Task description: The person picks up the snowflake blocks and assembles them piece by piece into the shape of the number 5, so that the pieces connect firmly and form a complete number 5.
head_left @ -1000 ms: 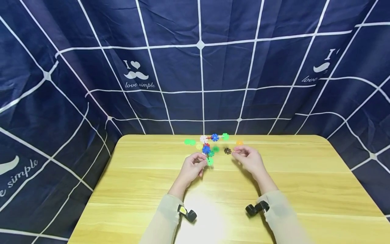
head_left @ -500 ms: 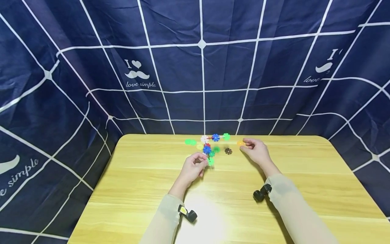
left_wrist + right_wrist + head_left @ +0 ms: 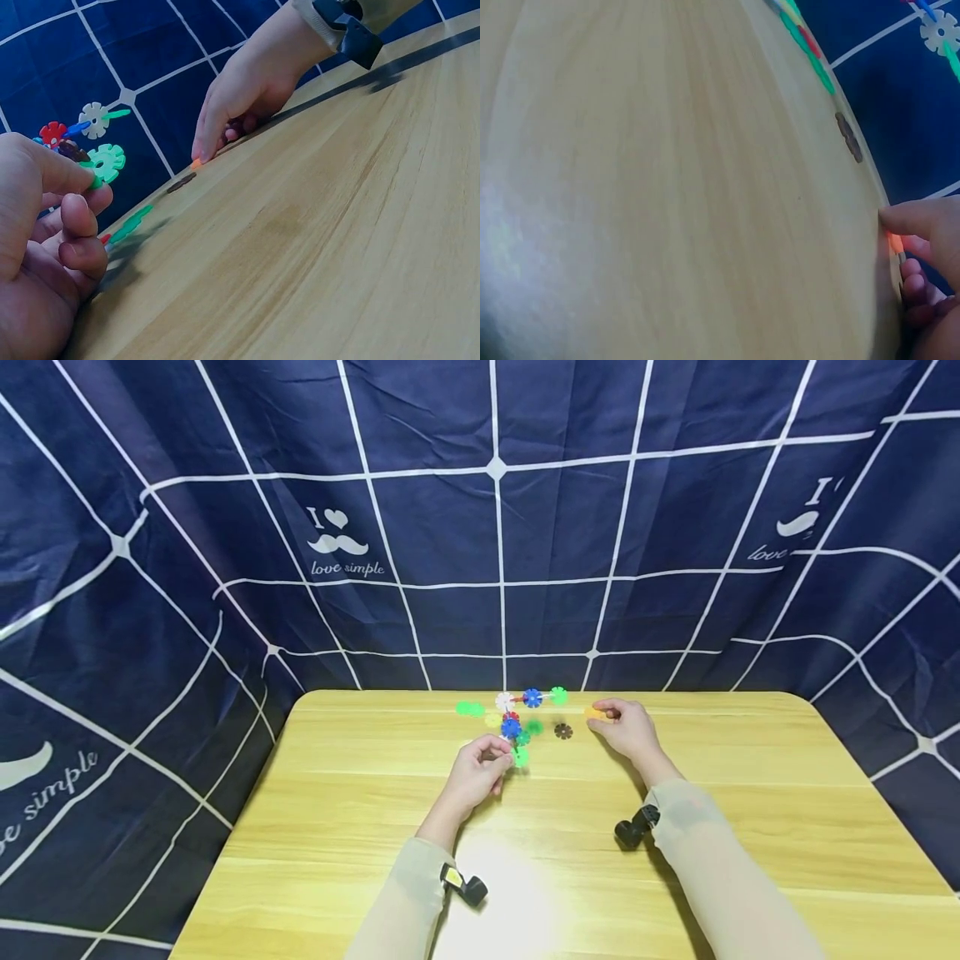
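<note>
My left hand [image 3: 474,767] pinches a green snowflake disc [image 3: 107,163] at the near end of a linked string of discs, raised off the table. Blue [image 3: 511,728], red and white [image 3: 504,701] discs follow it, and the string ends at the back right in a light green disc [image 3: 558,695]. Near the table's far edge, my right hand [image 3: 632,731] has thumb and fingers on an orange snowflake disc [image 3: 593,712], partly hidden by the fingers. A brown disc [image 3: 563,732] lies flat just left of that hand.
Loose green discs [image 3: 470,708] and a yellow disc [image 3: 492,720] lie behind my left hand, with a darker green one [image 3: 533,727] right of the string. The wooden table [image 3: 570,827] ends at a dark blue gridded curtain [image 3: 420,527].
My right hand has moved right and slightly back, from beside the brown disc to the orange disc, and its fingers have closed on it. My left hand stays in place with the string.
</note>
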### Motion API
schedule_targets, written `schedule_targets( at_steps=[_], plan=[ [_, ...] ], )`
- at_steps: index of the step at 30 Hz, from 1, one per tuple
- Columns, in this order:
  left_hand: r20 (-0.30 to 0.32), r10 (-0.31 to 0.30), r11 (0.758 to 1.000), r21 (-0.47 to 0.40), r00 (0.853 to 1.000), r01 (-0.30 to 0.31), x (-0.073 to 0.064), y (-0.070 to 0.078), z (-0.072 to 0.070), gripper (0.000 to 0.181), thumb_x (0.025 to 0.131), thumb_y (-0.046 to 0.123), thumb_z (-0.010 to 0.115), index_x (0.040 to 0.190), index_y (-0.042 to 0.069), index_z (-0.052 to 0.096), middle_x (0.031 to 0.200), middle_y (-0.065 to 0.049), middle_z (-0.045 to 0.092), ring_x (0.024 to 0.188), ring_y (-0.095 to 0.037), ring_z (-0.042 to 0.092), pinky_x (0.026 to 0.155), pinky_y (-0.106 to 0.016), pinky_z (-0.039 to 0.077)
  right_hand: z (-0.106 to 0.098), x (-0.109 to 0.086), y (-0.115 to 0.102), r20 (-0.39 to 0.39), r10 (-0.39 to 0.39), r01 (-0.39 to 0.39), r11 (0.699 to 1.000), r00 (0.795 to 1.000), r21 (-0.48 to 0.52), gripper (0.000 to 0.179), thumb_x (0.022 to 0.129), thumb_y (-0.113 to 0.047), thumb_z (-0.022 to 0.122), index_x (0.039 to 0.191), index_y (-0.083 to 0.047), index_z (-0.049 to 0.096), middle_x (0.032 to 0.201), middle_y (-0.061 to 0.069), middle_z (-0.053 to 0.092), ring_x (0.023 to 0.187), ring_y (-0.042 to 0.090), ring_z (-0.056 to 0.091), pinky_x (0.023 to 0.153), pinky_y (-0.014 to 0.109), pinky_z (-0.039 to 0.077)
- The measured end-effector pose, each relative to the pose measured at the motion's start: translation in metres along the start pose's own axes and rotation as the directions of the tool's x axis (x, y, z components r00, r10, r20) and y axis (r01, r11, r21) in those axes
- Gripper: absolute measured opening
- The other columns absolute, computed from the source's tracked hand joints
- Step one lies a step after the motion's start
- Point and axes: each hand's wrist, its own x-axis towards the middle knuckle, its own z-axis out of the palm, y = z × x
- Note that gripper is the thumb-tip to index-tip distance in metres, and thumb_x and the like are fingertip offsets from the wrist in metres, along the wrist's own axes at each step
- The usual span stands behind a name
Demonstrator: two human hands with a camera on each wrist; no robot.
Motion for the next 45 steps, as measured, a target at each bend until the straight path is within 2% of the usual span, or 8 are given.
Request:
schedule_targets(
  at_steps=[8,14,20,24,28,30,35,45],
  plan=[
    [0.004,0.003,1.0,0.001,1.0,-0.003,0.001,-0.002,0.002,0.011,0.1,-0.004,0.068,0.11,-0.009,0.066,0.09,-0.001,0.064,0.05,-0.008,0.05,0.045,-0.019,0.044,-0.001,-0.006,0.002,0.005,0.073,-0.073,0.993,0.997,0.089,0.04,0.094,-0.017,0.084,0.127,0.002,0.072,0.119,0.021,0.067,0.104,0.029,0.059,0.09,0.038,0.045],
    [0.008,0.003,1.0,0.008,1.0,-0.003,0.002,-0.003,0.003,0.011,0.1,-0.003,0.069,0.11,-0.008,0.066,0.09,-0.001,0.064,0.051,-0.008,0.05,0.045,-0.019,0.044,-0.002,-0.017,-0.003,0.023,0.151,-0.153,0.97,0.988,0.187,0.039,0.091,-0.009,0.085,0.124,0.003,0.069,0.106,0.012,0.07,0.092,0.016,0.061,0.08,0.021,0.049],
    [0.008,0.0,1.0,0.013,1.0,-0.001,0.001,-0.003,0.003,0.009,0.1,-0.002,0.069,0.109,-0.006,0.067,0.091,-0.001,0.064,0.051,-0.009,0.05,0.046,-0.02,0.044,-0.006,-0.034,-0.013,0.016,0.187,-0.185,0.95,0.982,0.25,0.032,0.096,-0.012,0.084,0.121,0.004,0.071,0.101,0.006,0.078,0.085,0.002,0.063,0.081,0.017,0.048],
    [0.007,0.001,1.0,0.019,1.0,-0.001,0.002,-0.003,0.004,0.01,0.1,-0.001,0.07,0.108,-0.005,0.067,0.09,-0.001,0.065,0.052,-0.009,0.05,0.047,-0.02,0.044,-0.004,-0.049,-0.021,0.005,0.13,-0.121,0.908,0.992,0.401,0.034,0.097,-0.007,0.084,0.124,0.009,0.069,0.103,0.009,0.08,0.085,-0.001,0.067,0.08,0.015,0.054],
    [0.016,-0.006,1.0,0.027,1.0,0.005,0.001,-0.002,0.003,0.012,0.099,-0.001,0.07,0.11,-0.007,0.069,0.09,0.0,0.065,0.052,-0.008,0.05,0.047,-0.02,0.044,0.002,-0.065,-0.032,0.007,-0.004,0.0,0.831,1.0,0.557,0.036,0.094,0.001,0.084,0.124,0.013,0.068,0.107,0.019,0.078,0.088,0.004,0.072,0.084,0.018,0.059],
    [0.022,-0.014,0.999,0.033,1.0,0.013,0.001,-0.002,0.002,0.012,0.099,-0.001,0.071,0.11,-0.007,0.07,0.09,0.0,0.066,0.052,-0.009,0.05,0.048,-0.02,0.044,0.006,-0.072,-0.039,0.014,-0.057,0.038,0.811,0.998,0.583,0.034,0.094,0.002,0.084,0.122,0.013,0.069,0.108,0.023,0.077,0.09,0.006,0.073,0.086,0.019,0.06],
    [0.031,-0.026,0.999,0.029,0.999,0.025,0.001,-0.001,0.002,0.013,0.099,0.0,0.072,0.11,-0.007,0.07,0.089,0.0,0.066,0.052,-0.008,0.05,0.047,-0.02,0.044,0.016,-0.081,-0.048,0.005,-0.073,0.056,0.802,0.997,0.595,0.033,0.093,0.003,0.084,0.121,0.011,0.071,0.105,0.018,0.078,0.09,0.007,0.073,0.085,0.02,0.061],
    [0.019,-0.02,1.0,0.016,1.0,0.02,0.001,-0.001,0.0,0.014,0.1,-0.001,0.068,0.112,-0.008,0.067,0.091,0.0,0.066,0.051,-0.009,0.048,0.046,-0.02,0.041,0.035,-0.089,-0.058,0.049,-0.109,0.063,0.825,0.993,0.561,0.022,0.096,-0.006,0.084,0.114,0.005,0.076,0.107,0.022,0.08,0.087,0.012,0.074,0.08,0.023,0.062]
  ],
)
